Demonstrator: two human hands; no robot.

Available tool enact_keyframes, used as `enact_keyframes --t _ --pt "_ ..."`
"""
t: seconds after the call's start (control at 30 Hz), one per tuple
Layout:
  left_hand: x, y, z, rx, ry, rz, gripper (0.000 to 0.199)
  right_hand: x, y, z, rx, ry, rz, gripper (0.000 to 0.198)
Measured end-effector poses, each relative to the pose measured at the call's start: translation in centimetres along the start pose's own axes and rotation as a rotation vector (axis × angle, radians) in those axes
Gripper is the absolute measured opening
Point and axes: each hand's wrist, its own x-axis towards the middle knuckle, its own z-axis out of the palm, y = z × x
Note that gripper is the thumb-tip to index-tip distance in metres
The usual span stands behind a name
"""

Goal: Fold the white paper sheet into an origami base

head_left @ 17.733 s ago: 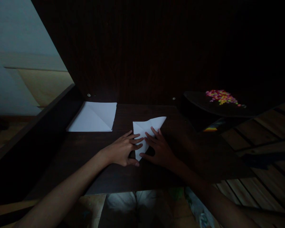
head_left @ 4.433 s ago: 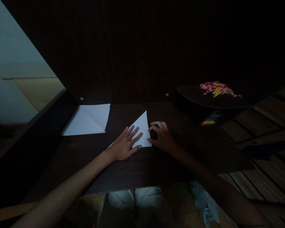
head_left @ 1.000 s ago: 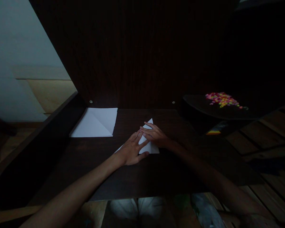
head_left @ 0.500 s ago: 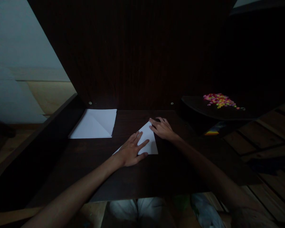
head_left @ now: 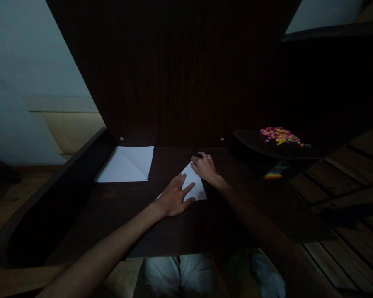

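Observation:
A white sheet of paper [head_left: 198, 188], folded into a pointed shape, lies on the dark desk in front of me. My left hand [head_left: 176, 196] rests flat on its left part with the fingers spread, pressing it against the desktop and hiding some of it. At the far corner is my right hand [head_left: 204, 167], its thumb and index finger closed on the paper's tip and the other fingers loosely bent. Left of the hands lies a stack of white paper [head_left: 129, 163], with a diagonal crease across the top sheet.
A dark side panel [head_left: 59, 198] borders the desk [head_left: 161, 240] at left, and a tall dark back panel [head_left: 174, 82] rises behind it. On a rounded shelf [head_left: 248, 140] at right sits a pile of small colourful pieces [head_left: 281, 135]. Wooden slats [head_left: 348, 178] show farther right.
My right hand has shifted slightly left at the paper's far corner, its fingers more bent. My left hand stays spread on the paper. The whole view has moved a little.

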Motion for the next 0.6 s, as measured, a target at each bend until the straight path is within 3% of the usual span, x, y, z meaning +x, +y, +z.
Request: enact_keyframes --t 0.13,0.23,0.33,0.47,0.6 --pt "1.0 1.3 -0.9 0.041 0.008 -0.065 0.058 0.4 1.7 -0.7 0.133 0.005 0.054 0.030" --pt "1.9 1.9 -1.9 0.119 0.010 -0.056 0.048 -0.6 3.1 -1.2 0.261 0.015 -0.056 0.027" --pt "2.6 2.1 -2.7 0.173 0.022 -0.094 0.042 -2.8 3.9 -1.6 0.315 -0.003 -0.135 0.024" --pt "3.2 2.0 -2.9 0.183 0.033 -0.118 0.039 -6.8 4.3 -1.8 0.334 0.021 -0.097 0.024" --pt "3.5 1.7 -2.8 0.196 0.019 -0.117 0.032 -9.9 3.9 -1.6 0.345 -0.016 -0.146 0.027"
